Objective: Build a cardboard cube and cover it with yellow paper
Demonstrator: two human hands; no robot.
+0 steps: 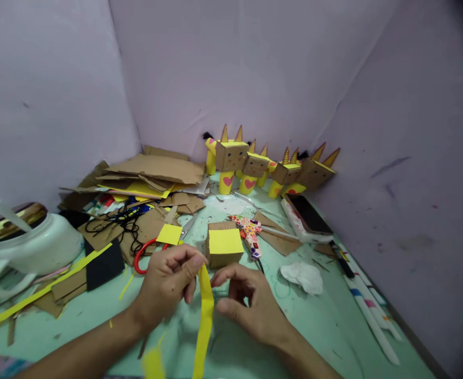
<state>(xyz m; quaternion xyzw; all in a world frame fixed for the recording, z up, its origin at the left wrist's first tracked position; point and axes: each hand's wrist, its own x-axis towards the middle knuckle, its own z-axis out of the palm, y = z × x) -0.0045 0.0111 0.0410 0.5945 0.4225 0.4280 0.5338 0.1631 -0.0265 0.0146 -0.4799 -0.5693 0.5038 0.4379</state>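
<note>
My left hand (172,273) pinches the upper end of a long yellow paper strip (205,316), which hangs down past the bottom edge of the view. Close on its right, my right hand (247,302) has thumb and forefinger apart, with nothing visible between them. Just beyond the hands sits a small cardboard box (225,259) with a yellow paper square on top. Red-handled scissors (140,258) lie behind my left hand, partly covered by another yellow paper square (170,234). A blurred yellow piece (153,363) shows at the bottom edge.
Cardboard-and-yellow-paper animal figures (231,158) stand at the back. Stacked cardboard (156,168), black cord (127,226) and a white pot (38,252) crowd the left. A glue gun (251,231), crumpled tissue (302,277), phone (310,213) and markers (368,316) lie rightward.
</note>
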